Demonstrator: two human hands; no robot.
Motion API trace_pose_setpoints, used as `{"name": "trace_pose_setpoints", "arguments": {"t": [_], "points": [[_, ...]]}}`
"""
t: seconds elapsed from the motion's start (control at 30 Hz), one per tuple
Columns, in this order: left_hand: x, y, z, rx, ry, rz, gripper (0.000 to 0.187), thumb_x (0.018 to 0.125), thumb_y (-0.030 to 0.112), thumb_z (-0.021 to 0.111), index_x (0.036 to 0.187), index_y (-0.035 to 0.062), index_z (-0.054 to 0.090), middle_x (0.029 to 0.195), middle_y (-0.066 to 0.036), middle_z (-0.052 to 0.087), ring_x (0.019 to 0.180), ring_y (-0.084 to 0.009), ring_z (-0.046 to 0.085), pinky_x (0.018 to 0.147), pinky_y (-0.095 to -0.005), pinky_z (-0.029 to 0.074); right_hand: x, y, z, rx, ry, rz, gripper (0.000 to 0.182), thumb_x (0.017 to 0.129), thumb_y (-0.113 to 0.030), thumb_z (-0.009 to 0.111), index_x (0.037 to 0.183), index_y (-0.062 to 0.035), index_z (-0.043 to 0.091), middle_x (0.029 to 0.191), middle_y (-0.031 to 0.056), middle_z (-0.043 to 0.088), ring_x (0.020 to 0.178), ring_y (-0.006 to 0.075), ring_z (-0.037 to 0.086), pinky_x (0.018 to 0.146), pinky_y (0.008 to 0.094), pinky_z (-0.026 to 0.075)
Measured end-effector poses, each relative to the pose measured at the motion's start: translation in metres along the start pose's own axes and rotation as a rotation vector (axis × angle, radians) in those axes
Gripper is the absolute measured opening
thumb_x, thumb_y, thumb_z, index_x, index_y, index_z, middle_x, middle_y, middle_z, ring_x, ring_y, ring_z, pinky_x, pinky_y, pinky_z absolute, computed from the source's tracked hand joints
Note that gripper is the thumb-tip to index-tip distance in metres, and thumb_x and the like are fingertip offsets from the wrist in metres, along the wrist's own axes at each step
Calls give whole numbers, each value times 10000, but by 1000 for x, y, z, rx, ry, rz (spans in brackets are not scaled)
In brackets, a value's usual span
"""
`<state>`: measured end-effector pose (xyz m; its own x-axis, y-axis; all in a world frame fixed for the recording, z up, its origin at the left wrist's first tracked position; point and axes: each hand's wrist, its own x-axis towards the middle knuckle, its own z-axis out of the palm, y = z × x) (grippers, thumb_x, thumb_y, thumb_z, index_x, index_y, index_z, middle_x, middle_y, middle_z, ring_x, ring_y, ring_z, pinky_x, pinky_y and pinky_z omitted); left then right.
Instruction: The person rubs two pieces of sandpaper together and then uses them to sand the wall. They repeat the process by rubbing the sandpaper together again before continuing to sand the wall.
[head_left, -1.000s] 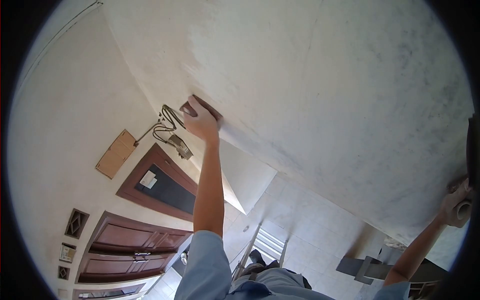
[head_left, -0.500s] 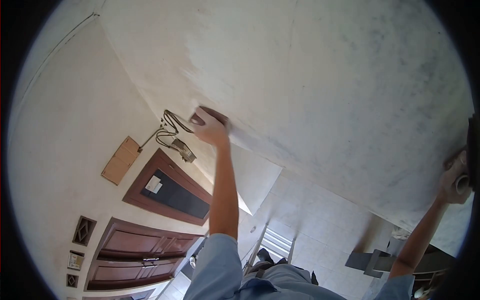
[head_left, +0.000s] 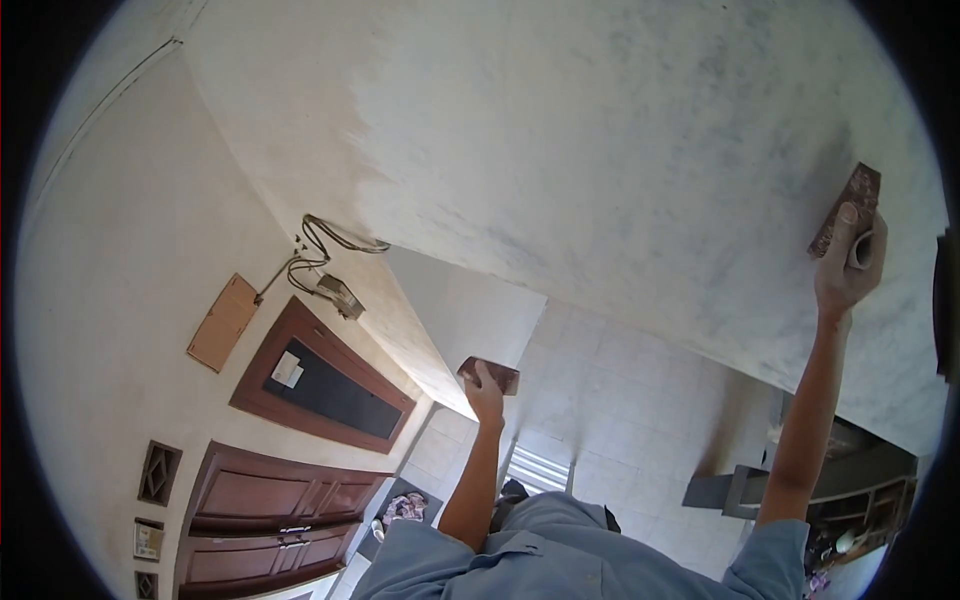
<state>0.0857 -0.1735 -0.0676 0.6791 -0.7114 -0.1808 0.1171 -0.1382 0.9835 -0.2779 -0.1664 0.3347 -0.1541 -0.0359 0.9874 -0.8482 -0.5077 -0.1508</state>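
My left hand [head_left: 486, 400] is closed round a piece of brown sandpaper [head_left: 506, 380], thumb across its face. It is low and near my body, apart from the wall, and overlaps the pale floor in this view. My right hand [head_left: 840, 288] grips another brown piece of sandpaper [head_left: 861, 188], dusted white, with a pale curled end showing by the palm. This piece is up at the right, right at the whitish wall [head_left: 600, 140]. The wall has grey, blotchy patches and a ragged edge of paler coating on its left.
Looped black cables [head_left: 318, 235] and a grey metal box [head_left: 340, 297] hang near the wall's corner. A brown-framed window [head_left: 325, 380] and brown doors [head_left: 280, 490] are at left. White slats [head_left: 540, 466] lie below me; a grey shelf unit [head_left: 735, 492] stands lower right.
My left hand has come down off the wall toward my body, still holding its sandpaper. My right hand has moved up and left along the wall from the right edge.
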Motion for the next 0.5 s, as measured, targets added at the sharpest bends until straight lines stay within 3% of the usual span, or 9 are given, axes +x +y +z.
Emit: {"name": "trace_pose_setpoints", "arguments": {"t": [0.1, 0.17, 0.2, 0.23, 0.27, 0.3, 0.37, 0.43, 0.5], "points": [[16, -63, -43, -23, -95, -89, 550, 971, 363, 493, 1292, -83, 474, 1239, -226, 568, 1091, -287, 573, 921, -354, 447, -5, -12, -14, 106, -75, 195, 327, 952, -297, 602, 1076, 5, 578, 871, 12, 576, 786, 69, 497, 711, 185, 407], [30, -76, -75, 65, -62, -59, 602, 986, 398, 442, 1339, -88, 417, 1274, -264, 536, 1144, -352, 544, 957, -380, 423, -1, -6, -30, 60, -58, 272, 351, 952, -309, 600, 1086, 15, 583, 905, 23, 588, 801, 71, 514, 708, 192, 423], [7, -21, -89, 124, 47, 19, 637, 993, 426, 410, 1360, -94, 378, 1309, -288, 496, 1151, -387, 530, 982, -395, 407, 2, -3, -38, 36, -50, 312, 364, 952, -316, 598, 1091, 20, 585, 922, 29, 594, 808, 72, 522, 707, 196, 431], [26, -35, -108, 106, 86, 70, 649, 1000, 430, 393, 1384, -90, 330, 1359, -297, 442, 1173, -405, 509, 1025, -408, 368, 5, -2, -43, 63, 23, 295, 402, 940, -345, 611, 1092, 26, 586, 929, 40, 606, 815, 74, 537, 700, 201, 439], [39, -31, -128, 186, 133, 211, 647, 1006, 408, 391, 1417, -75, 263, 1339, -276, 453, 1083, -355, 568, 901, -388, 481, 9, -4, -49, 42, 91, 273, 380, 943, -328, 607, 1084, 25, 590, 943, 57, 618, 798, 78, 545, 673, 211, 444], [17, 29, -136, -38, 104, 16, 631, 1012, 379, 396, 1432, -62, 230, 1253, -244, 500, 954, -281, 606, 676, -315, 548, 14, -7, -56, 20, 157, 248, 359, 946, -311, 603, 1077, 23, 594, 957, 74, 629, 780, 82, 552, 647, 222, 450], [-5, 96, -142, -178, 234, 148, 634, 1018, 350, 384, 1427, -92, 187, 1225, -240, 521, 933, -245, 617, 655, -274, 553, 26, -6, -73, -39, 272, 224, 337, 950, -289, 593, 1070, 26, 602, 974, 111, 648, 750, 99, 575, 604, 244, 469], [44, 82, -179, -87, 319, 359, 677, 999, 415, 360, 1407, -107, 220, 1394, -263, 376, 1165, -340, 513, 882, -393, 526, 44, -1, -92, -14, 393, 37, 311, 950, -254, 575, 1054, 37, 613, 963, 128, 666, 727, 126, 610, 591, 245, 493], [19, 161, -180, -200, 374, 417, 659, 1010, 398, 336, 1365, -152, 263, 1413, -273, 348, 1201, -359, 496, 936, -391, 515, 65, -13, -104, -25, 500, -103, 311, 960, -325, 511, 954, -19, 565, 845, 84, 595, 645, 107, 554, 532, 230, 453]]}}
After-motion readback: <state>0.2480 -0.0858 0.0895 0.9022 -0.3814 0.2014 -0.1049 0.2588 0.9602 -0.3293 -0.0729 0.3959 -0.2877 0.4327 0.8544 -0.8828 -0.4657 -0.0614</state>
